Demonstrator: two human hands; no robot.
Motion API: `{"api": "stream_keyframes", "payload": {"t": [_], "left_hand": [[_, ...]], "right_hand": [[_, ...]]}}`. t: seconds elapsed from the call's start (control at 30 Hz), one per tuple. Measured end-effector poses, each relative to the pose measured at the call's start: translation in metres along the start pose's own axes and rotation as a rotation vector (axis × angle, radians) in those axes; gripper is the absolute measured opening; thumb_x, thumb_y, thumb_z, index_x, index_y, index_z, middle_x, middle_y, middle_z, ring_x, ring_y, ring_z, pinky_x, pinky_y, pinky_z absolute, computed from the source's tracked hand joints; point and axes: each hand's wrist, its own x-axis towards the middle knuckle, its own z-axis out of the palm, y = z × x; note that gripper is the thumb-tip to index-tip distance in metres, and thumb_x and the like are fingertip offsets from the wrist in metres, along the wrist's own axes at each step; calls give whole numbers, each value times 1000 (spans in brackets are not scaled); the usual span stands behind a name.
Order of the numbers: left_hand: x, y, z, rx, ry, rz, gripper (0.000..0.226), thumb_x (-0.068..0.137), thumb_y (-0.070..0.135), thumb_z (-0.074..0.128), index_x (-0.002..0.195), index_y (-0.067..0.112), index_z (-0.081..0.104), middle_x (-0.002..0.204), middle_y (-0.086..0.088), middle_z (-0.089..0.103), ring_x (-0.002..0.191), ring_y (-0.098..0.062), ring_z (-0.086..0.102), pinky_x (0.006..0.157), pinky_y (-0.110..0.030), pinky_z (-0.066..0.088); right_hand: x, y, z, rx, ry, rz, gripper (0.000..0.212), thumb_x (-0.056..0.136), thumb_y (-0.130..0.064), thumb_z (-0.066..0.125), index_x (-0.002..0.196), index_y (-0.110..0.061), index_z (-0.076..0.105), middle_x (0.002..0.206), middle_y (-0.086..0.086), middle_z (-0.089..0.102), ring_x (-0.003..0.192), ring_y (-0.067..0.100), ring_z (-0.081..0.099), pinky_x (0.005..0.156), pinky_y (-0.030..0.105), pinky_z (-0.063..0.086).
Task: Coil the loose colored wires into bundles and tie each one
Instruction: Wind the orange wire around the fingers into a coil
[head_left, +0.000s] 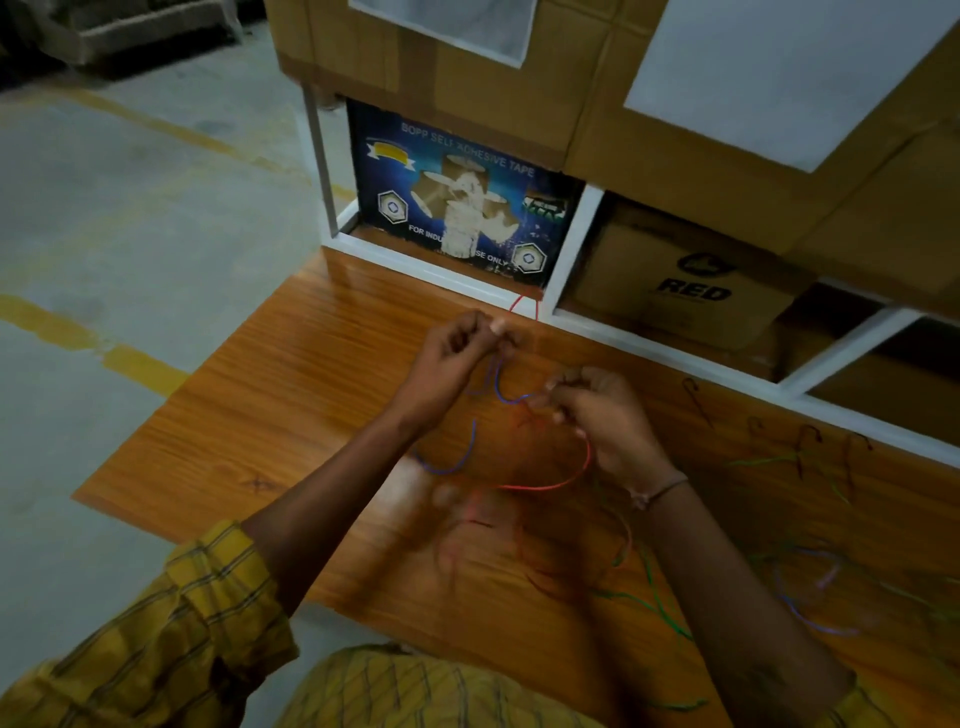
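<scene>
Head view. Hands raised above a wooden table (260, 415): left hand (457, 353) with fingers curled, pinching the upper end of a blue wire (470, 441), which loops down and leftward beneath that wrist. Right hand (602, 415) with fingers curled, pinching a red wire (550, 486) that arcs below and between both hands; the blue and red strands meet just left of the right fingertips. Further loose green wires (660, 603) and a violet wire (810, 618) lie on the table beneath and right of the right forearm. Boxes on white shelving behind include a tape carton (462, 197).
</scene>
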Motion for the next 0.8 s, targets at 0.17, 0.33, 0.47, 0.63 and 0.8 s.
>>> {"api": "stream_keyframes", "payload": {"t": [0.17,0.33,0.47,0.63,0.8], "left_hand": [[9,23,46,-314,-147,-141,18,117,26,34,104,16,42,91,-19,78,105,-37,77,94,-40,60],[17,-4,70,105,-196,-81,21,113,37,46,118,17,42,125,-20,70,126,-32,69,110,-57,52],[15,-16,89,626,-281,100,9,112,23,48,117,20,41,91,5,60,92,-23,65,90,-42,48],[8,-7,95,698,-377,105,15,115,29,42,123,18,46,67,8,61,68,-16,64,95,-41,47],[-4,14,92,334,-534,-15,31,116,31,36,131,10,53,57,-2,47,52,-23,53,67,-46,53]], "right_hand": [[-21,8,-35,-218,-149,-94,10,96,-3,66,88,-7,72,75,10,72,40,2,39,40,14,30],[-46,6,-74,-240,-306,-46,16,97,-11,68,110,-1,71,78,10,71,46,7,45,40,18,34],[-58,-1,-105,-115,-400,83,24,97,-12,68,106,10,67,62,7,61,38,6,44,40,21,43],[-60,-20,-151,260,-447,-32,22,95,-18,58,100,1,69,53,0,43,35,5,37,65,30,61],[-34,-29,-167,387,-309,-111,25,104,-19,49,107,-3,68,57,-5,35,41,3,25,46,18,38]]}}
